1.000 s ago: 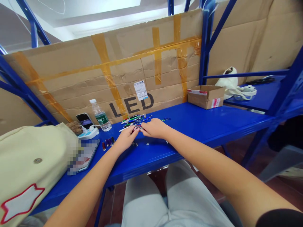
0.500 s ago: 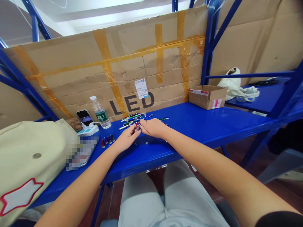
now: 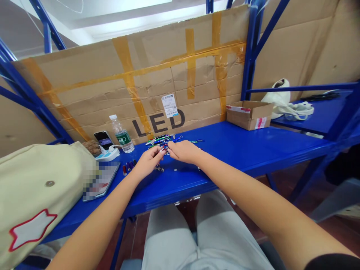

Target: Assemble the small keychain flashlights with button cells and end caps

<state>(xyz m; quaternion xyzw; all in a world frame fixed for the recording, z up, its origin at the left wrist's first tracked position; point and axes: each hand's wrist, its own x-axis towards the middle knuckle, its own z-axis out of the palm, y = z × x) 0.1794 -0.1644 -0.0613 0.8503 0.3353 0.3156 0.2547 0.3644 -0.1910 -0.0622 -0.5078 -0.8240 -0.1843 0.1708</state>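
My left hand [image 3: 148, 162] is closed in a pinch over the blue table, at a small red-and-silver piece [image 3: 164, 147] whose exact kind I cannot make out. The fingers of my right hand [image 3: 184, 152] close on the same piece from the other side, fingertips nearly meeting. Just beyond both hands lies a pile of thin, shiny coloured pieces [image 3: 159, 140], green, blue and silver, some pen-like. Short coloured cylinders [image 3: 129, 165] stand in a row left of my left hand. Small metal bits [image 3: 159, 169] and a pale disc [image 3: 175, 170] lie nearer to me.
A water bottle [image 3: 123, 135], a phone [image 3: 103, 140] and a white power strip [image 3: 108, 154] stand at the back left. A flat packet [image 3: 108, 180] and a cream bag [image 3: 67, 165] are at the left. An open cardboard box [image 3: 247, 115] sits at the right, before a tall cardboard sheet [image 3: 197, 82].
My left hand has turned and lifted slightly, uncovering small metal bits beneath it. Both hands stay together at the red-and-silver piece. The view has shifted slightly.
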